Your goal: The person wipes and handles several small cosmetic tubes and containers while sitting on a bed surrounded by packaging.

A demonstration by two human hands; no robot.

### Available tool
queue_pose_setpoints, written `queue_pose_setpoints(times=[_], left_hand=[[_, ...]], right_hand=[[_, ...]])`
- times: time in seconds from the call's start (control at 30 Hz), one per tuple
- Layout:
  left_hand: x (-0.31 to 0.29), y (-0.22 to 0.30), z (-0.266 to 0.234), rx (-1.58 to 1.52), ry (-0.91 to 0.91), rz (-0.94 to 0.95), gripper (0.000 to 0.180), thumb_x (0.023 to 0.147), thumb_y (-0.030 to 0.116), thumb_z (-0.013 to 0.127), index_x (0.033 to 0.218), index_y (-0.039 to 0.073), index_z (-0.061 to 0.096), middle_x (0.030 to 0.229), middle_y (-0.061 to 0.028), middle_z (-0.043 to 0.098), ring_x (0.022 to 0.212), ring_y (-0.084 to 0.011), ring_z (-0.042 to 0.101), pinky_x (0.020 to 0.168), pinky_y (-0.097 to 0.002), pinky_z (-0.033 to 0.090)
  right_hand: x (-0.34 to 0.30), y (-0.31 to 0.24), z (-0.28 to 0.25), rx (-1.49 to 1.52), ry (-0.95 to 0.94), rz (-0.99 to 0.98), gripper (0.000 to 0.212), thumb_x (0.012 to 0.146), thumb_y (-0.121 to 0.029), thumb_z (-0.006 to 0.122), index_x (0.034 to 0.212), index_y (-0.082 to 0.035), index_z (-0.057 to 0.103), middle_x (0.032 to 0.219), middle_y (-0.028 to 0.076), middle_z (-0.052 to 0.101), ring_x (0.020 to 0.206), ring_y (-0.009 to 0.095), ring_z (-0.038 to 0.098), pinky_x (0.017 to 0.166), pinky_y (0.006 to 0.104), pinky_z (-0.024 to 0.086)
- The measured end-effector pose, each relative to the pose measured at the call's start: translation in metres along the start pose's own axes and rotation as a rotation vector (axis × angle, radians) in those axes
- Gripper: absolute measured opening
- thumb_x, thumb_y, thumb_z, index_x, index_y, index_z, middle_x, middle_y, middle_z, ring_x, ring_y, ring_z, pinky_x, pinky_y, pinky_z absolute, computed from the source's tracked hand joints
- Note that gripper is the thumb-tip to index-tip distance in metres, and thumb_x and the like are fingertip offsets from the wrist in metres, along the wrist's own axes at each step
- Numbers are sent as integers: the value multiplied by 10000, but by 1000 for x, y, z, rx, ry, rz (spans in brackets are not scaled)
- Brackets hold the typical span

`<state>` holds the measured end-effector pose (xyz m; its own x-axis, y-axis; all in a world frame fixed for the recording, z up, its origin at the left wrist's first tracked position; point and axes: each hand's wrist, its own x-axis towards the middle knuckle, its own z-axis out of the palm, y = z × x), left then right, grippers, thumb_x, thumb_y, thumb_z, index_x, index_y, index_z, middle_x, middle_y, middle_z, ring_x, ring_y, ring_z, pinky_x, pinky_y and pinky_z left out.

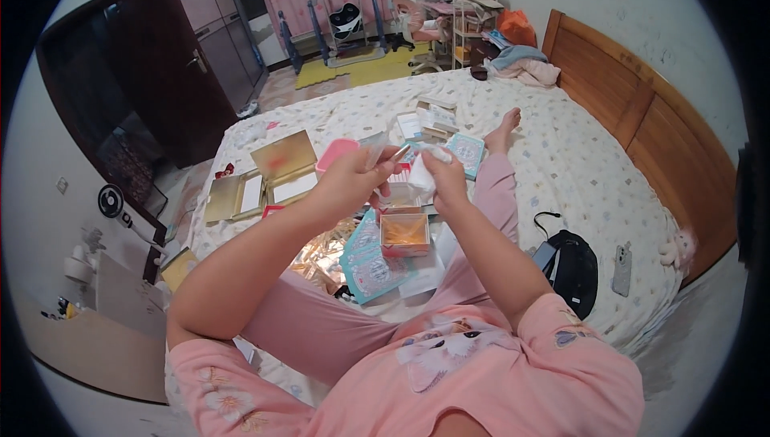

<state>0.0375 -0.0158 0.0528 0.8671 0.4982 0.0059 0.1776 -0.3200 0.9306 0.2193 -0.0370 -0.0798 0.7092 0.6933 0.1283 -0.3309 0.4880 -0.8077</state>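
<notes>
Above the bed, in front of my crossed legs, my left hand (353,182) is closed on a small slim gold-coloured stick (402,152); its exact kind is too small to tell. Thin clear plastic (374,143) shows by its fingers. Beside it, my right hand (447,178) grips a crumpled white tissue (422,179), close to the stick. Below the hands stands a small open box (405,251) with an orange-gold inside. Teal patterned flat packages (372,267) lie beside that box. A pink plastic container (335,151) is just beyond my left hand, partly hidden by it.
Opened gold boxes (282,155) lie on the left of the bed (321,104), shiny gold foil (322,259) nearer me. White boxes (437,116) and another teal package (467,153) lie ahead. A black bag (574,273) and a phone (622,269) rest at right, by the wooden headboard (642,108).
</notes>
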Motion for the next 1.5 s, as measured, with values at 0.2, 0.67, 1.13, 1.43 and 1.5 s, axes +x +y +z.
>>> queue_pose_setpoints(times=[0.2,0.67,1.13,1.43,1.5], left_hand=[[-6,6,15,-202,6,130,288,911,169,453,1128,-19,472,930,-69,559,698,-114,580,667,-253,524],[-32,27,29,-316,-235,96,447,905,278,466,1280,51,376,997,-88,586,741,-112,600,688,-256,508],[-33,26,21,-235,-318,77,418,922,284,424,1276,63,388,841,-76,602,539,-78,533,542,-228,495],[-41,28,28,-351,-311,99,434,935,205,391,1325,42,290,898,-67,576,575,-65,520,559,-214,468],[-41,26,28,-364,-303,108,423,941,185,375,1329,47,279,872,-58,571,569,-58,512,548,-200,453]], right_hand=[[-74,-101,34,142,-232,-154,154,816,-82,604,948,-32,541,855,59,613,789,109,581,666,231,487],[-83,-134,29,-260,-211,-716,125,756,-21,659,867,-30,603,816,45,617,725,95,583,709,206,462],[-79,-145,29,-346,-171,-919,110,752,-131,680,846,-105,629,776,-3,645,721,74,594,993,463,-158],[-88,-142,35,-581,-190,-1067,213,645,32,635,838,-53,606,857,70,553,773,176,538,776,341,407],[-94,-140,35,-773,-316,-1221,277,583,51,623,844,-39,603,862,86,530,771,220,526,678,301,441]])
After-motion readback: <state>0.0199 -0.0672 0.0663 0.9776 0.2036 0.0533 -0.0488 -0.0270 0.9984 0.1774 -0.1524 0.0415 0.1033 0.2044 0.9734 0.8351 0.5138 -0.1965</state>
